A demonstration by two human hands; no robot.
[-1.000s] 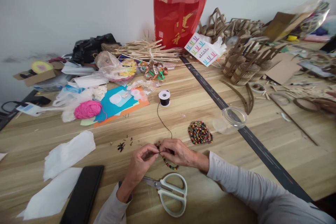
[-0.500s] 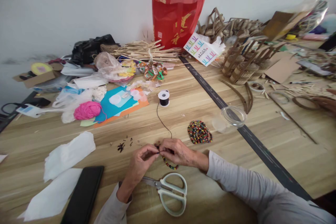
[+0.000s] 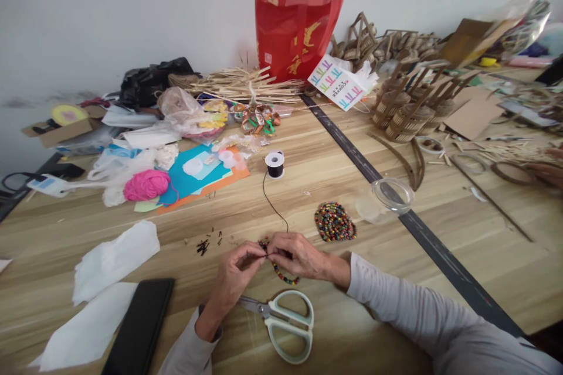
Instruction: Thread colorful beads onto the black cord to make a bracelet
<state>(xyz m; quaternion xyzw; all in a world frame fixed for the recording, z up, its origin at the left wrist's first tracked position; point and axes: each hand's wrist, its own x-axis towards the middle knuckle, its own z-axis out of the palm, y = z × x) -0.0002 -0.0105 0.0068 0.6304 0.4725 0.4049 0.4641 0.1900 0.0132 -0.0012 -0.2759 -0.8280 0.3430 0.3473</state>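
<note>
My left hand [image 3: 235, 274] and my right hand [image 3: 295, 255] meet fingertip to fingertip over the wooden table [image 3: 308, 199], both pinching a thin black cord strung with coloured beads [image 3: 285, 275]. The cord [image 3: 271, 202] runs back to a small black spool [image 3: 275, 164]. A flat heap of mixed coloured beads [image 3: 335, 221] lies just right of my right hand. White-handled scissors [image 3: 284, 322] rest on the table right below my hands.
A clear round container [image 3: 393, 194] sits right of the beads. A black phone [image 3: 139, 328] and white tissue sheets [image 3: 114, 258] lie at the lower left. Pink yarn [image 3: 146, 184], coloured paper, a red bag [image 3: 295, 23] and cardboard pieces crowd the back. Another person's hand [image 3: 548, 173] shows at far right.
</note>
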